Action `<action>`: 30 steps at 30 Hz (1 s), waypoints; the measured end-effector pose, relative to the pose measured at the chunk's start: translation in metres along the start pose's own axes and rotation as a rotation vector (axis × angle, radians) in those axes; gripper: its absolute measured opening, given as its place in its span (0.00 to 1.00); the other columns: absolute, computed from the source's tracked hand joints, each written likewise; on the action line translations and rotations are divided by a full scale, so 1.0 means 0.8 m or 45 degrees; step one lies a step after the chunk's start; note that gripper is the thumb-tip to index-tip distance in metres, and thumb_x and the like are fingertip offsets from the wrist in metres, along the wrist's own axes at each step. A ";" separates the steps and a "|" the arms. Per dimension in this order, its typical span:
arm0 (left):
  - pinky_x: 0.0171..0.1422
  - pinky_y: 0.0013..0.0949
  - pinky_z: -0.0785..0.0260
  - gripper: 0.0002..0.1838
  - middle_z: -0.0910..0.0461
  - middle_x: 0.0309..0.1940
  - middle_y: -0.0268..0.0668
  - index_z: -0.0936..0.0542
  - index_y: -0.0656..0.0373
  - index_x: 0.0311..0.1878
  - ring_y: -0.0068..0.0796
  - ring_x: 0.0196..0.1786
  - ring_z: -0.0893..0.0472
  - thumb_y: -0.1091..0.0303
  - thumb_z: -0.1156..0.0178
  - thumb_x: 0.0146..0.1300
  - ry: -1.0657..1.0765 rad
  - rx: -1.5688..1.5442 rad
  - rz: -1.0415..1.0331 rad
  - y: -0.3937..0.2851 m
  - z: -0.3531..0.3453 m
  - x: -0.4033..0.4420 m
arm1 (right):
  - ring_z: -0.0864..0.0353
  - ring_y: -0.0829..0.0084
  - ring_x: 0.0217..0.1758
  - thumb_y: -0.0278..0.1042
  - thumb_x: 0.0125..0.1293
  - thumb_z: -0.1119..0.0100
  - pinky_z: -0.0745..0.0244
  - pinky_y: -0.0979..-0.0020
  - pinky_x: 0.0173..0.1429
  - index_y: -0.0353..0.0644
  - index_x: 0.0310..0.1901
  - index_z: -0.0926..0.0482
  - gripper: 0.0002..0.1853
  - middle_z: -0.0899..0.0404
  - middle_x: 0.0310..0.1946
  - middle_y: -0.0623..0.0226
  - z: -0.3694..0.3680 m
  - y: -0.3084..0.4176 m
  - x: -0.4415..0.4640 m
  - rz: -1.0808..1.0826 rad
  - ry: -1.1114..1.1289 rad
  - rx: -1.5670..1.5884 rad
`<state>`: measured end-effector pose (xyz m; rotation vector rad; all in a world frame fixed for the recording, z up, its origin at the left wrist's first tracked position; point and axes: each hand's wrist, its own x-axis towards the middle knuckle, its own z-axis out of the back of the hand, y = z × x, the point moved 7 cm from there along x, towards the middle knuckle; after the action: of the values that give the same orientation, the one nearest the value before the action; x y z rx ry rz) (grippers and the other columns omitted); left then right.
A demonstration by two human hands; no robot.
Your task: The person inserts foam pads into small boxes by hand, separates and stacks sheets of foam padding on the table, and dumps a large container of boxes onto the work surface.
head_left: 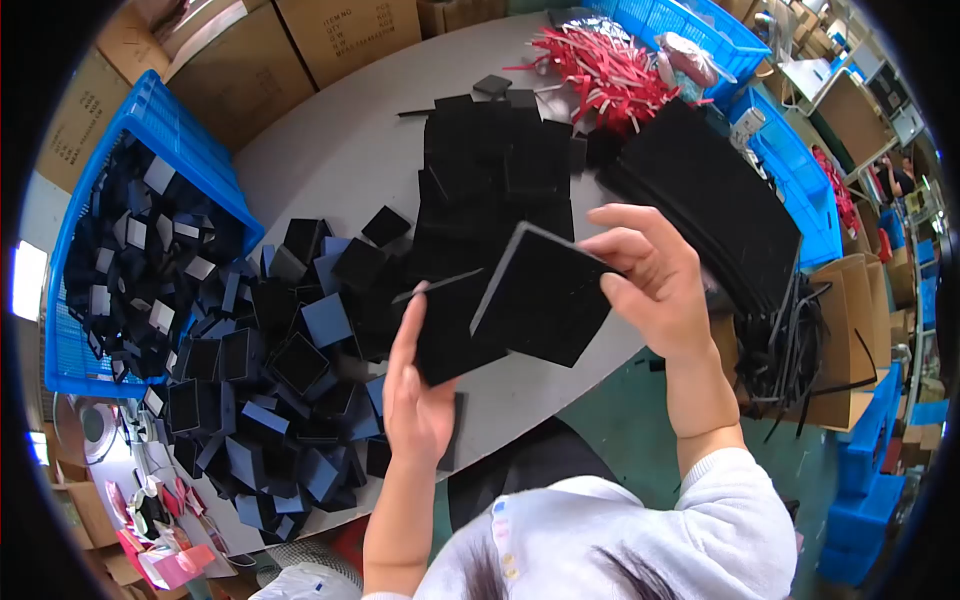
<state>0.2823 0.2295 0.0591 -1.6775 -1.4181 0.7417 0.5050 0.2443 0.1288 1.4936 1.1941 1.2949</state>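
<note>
My right hand (650, 275) pinches a thin black square pad (548, 295) with a pale grey edge by its right corner, thumb in front and fingers behind. The pad hangs tilted above the near part of the table. To its left, my left hand (420, 400) grips a second dark piece, a black square box (455, 330), with its fingers along the left side. How deep this box is, I cannot make out. Beyond both hands, stacks of black square pads (480, 150) cover the middle of the table. Small black and dark blue boxes (327, 318) lie heaped left of my left hand.
A tipped blue crate (190, 140) of small boxes stands at the left. Red and white ribbons (600, 70) are piled at the back. Black sheets (720, 200) lie at the right, above a carton (860, 320) with black strips. Cardboard boxes (240, 80) line the far left edge.
</note>
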 end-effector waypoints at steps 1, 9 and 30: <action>0.71 0.50 0.43 0.40 0.47 0.74 0.38 0.43 0.58 0.73 0.39 0.74 0.42 0.41 0.54 0.64 0.089 -0.070 0.078 0.001 -0.008 0.012 | 0.26 0.88 0.37 0.13 0.57 0.53 0.33 0.85 0.39 0.38 0.58 0.27 0.25 0.20 0.44 0.65 -0.015 -0.002 -0.001 0.001 0.056 -0.089; 0.63 0.36 0.31 0.31 0.40 0.69 0.46 0.36 0.55 0.70 0.35 0.67 0.32 0.79 0.48 0.61 -0.064 0.067 0.191 0.015 0.156 0.116 | 0.29 0.88 0.39 0.15 0.54 0.56 0.37 0.85 0.40 0.37 0.51 0.23 0.22 0.20 0.40 0.69 0.022 -0.032 -0.090 -0.237 -0.550 -0.271; 0.73 0.35 0.46 0.30 0.40 0.71 0.37 0.41 0.62 0.72 0.31 0.70 0.37 0.55 0.53 0.73 1.292 -0.619 0.646 0.092 -0.278 -0.167 | 0.55 0.52 0.77 0.65 0.63 0.58 0.66 0.50 0.76 0.35 0.71 0.47 0.45 0.48 0.72 0.48 0.025 0.052 -0.374 0.481 -1.088 -1.809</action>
<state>0.4797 0.0502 0.1009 -2.3191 -0.4507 -0.2797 0.5227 -0.0567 0.0990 0.9008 -0.5751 1.0550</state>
